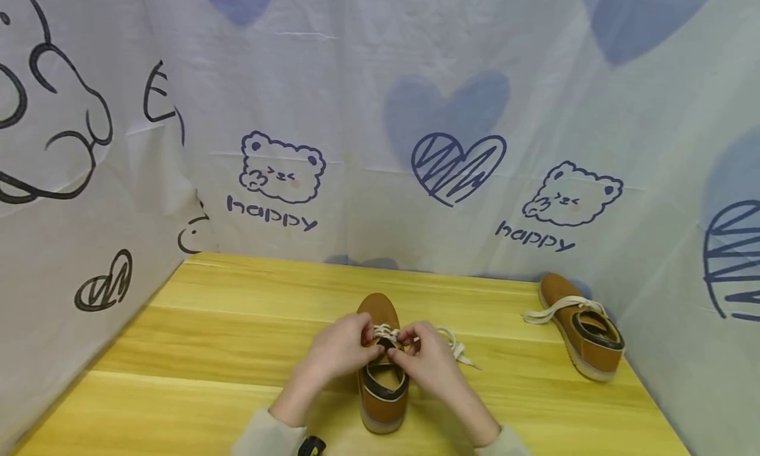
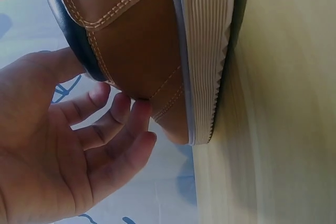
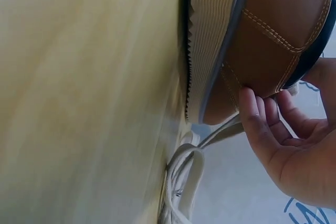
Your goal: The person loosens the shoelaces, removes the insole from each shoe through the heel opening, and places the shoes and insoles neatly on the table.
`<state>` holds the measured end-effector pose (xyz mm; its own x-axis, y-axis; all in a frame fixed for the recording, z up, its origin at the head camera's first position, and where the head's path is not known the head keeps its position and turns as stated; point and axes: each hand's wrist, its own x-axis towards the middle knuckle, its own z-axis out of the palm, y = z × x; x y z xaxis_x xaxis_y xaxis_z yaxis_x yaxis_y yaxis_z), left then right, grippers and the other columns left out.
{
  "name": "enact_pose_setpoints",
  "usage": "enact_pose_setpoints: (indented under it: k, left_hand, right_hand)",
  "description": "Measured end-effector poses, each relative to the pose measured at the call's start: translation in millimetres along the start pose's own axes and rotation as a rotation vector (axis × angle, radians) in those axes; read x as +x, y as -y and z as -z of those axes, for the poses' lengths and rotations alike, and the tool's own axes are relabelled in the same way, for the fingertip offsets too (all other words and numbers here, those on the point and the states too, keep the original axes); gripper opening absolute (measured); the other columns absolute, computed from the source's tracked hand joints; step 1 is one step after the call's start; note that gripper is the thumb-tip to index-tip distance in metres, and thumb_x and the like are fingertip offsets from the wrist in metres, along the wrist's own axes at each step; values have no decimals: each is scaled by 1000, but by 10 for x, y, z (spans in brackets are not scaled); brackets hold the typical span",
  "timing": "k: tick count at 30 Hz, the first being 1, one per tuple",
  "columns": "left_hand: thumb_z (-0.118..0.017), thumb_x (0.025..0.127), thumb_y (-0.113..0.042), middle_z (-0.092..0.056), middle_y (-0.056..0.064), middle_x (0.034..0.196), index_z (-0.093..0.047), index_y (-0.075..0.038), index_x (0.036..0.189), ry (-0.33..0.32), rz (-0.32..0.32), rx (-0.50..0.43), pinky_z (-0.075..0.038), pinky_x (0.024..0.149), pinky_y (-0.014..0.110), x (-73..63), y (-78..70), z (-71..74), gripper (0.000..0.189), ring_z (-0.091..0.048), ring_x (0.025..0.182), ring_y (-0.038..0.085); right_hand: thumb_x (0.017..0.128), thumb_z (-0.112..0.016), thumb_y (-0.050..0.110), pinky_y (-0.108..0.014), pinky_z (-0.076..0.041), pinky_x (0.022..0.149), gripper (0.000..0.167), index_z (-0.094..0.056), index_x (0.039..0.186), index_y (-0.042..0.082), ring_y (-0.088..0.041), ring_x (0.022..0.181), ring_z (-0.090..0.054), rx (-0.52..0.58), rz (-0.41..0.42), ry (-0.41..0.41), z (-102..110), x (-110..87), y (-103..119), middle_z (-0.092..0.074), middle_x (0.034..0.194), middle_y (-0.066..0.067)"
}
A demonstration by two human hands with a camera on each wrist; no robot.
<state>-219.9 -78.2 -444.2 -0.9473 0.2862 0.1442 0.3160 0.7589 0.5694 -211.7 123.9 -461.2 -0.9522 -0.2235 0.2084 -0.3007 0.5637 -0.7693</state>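
Observation:
A brown leather shoe (image 1: 382, 403) with a dark collar and pale ribbed sole rests on the table, toe pointing away. My left hand (image 1: 343, 345) holds the left side of its lace opening, thumb at the collar and fingers along the outer side. On the opposite side, my right hand (image 1: 429, 359) grips the opening in much the same way, fingertips against the brown leather. Between the hands, white shoelace (image 1: 386, 331) crosses the front of the shoe. A loose length of lace (image 3: 181, 182) trails onto the table beside the right hand.
A matching brown shoe (image 1: 594, 350) stands at the table's right edge, its white lace hanging over one side. The yellow wood-grain table (image 1: 237, 324) meets a printed cloth backdrop (image 1: 368, 198) behind and at both sides. A black object (image 1: 311, 446) shows near the left sleeve.

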Motion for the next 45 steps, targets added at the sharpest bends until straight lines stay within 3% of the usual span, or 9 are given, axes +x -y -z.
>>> enact_pose_setpoints:
  k: [7, 14, 19, 27, 32, 38, 45]
  left_hand:
    - [-80, 85, -16, -52, -3, 74, -55, -17, 82, 8, -19, 11, -37, 52, 29, -8, -9, -6, 25, -48, 62, 13]
    - [-76, 83, -4, -52, -1, 73, -55, -12, 82, -45, -44, -72, -39, 54, 27, -15, 25, 58, 22, -48, 62, 14]
    - [-75, 82, 1, -54, -1, 72, -55, -11, 78, -115, -31, -112, -41, 54, 27, -10, 87, 104, 24, -47, 60, 13]
    - [-73, 86, 1, -62, -1, 74, -57, -11, 77, -129, -1, -188, -44, 50, 25, 37, 164, 138, 22, -51, 57, 11]
    - [-74, 85, 2, -62, -3, 73, -58, -11, 77, -135, -8, -171, -48, 52, 25, 43, 188, 136, 22, -56, 60, 11]
    - [-75, 84, 2, -61, -2, 73, -59, -11, 77, -131, -33, -129, -48, 53, 25, 44, 167, 131, 22, -55, 61, 10]
    - [-79, 84, -4, -57, -2, 76, -56, -13, 77, -172, -73, -6, -44, 54, 27, 34, 95, 51, 26, -50, 63, 12]
  right_hand:
    - [84, -83, 8, -23, -53, 59, 16, -68, 90, 7, -16, 73, -63, -9, 21, -25, 36, 10, -44, -66, 92, -4]
    - [85, -78, 2, -24, -55, 58, 11, -69, 87, 8, -15, 71, -66, 39, -17, -28, 138, 87, -107, -69, 85, -5]
    - [83, -74, 0, -27, -56, 56, 9, -68, 85, 6, -13, 66, -66, 104, -69, -49, 190, 155, -156, -71, 80, -6]
    - [86, -75, -4, -38, -64, 64, 9, -69, 84, 2, -19, 71, -73, 292, -159, -98, 330, 199, -346, -75, 90, -11]
    - [87, -77, -5, -40, -65, 70, 9, -69, 85, -3, -23, 78, -76, 368, -175, -81, 390, 200, -412, -77, 95, -14]
    - [86, -78, -6, -41, -65, 68, 11, -68, 84, -1, -23, 74, -74, 334, -165, -79, 364, 192, -385, -76, 89, -11]
    - [83, -82, -1, -26, -59, 63, 16, -69, 81, 8, -12, 73, -67, 111, -57, -120, 262, 168, -269, -72, 80, -1]
